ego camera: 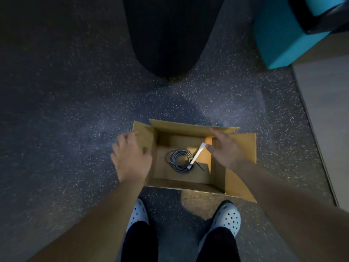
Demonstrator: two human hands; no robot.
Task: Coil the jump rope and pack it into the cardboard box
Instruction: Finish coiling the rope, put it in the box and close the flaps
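An open cardboard box (188,181) stands on the speckled floor in front of my feet. Inside it lies the jump rope (178,158), a dark coil with a white handle (197,153) leaning up toward the right wall. My left hand (130,157) grips the box's left flap (143,135), fingers curled over its edge. My right hand (225,148) rests on the right flap (247,146) beside the far flap, fingers spread, fingertips close to the handle's tip but not holding it.
A large black rounded object (170,35) stands just beyond the box. A teal block (283,35) sits at the upper right, next to a pale wooden strip (324,110) along the right. My white perforated clogs (229,217) are just below the box.
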